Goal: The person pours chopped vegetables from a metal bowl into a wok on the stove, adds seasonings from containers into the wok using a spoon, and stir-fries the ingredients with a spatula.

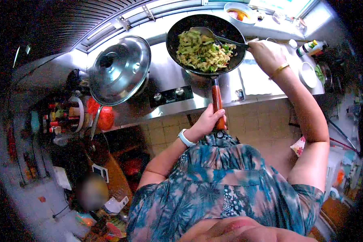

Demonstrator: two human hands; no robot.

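Observation:
My left hand [212, 119] is wrapped round the reddish-brown wooden handle of a black wok [181, 66]. The wok sits over the stove, slightly tilted in view. Chopped green and pale stir-fried vegetables [201, 52] lie in it, mostly toward its left and lower side. At the wok's right rim, my right hand [267, 55] grips the end of a dark metal spatula [230, 41]. Its rounded head rests at the upper edge of the food, partly among the pieces.
A glass-and-metal lid [123, 66] covers a pan on the left of the steel stove [157, 74], near the control knobs [169, 97]. A bowl [240, 14] stands behind the wok. On the right are a white bowl [307, 74] and bottles [307, 47]. A red bag [105, 117] hangs left.

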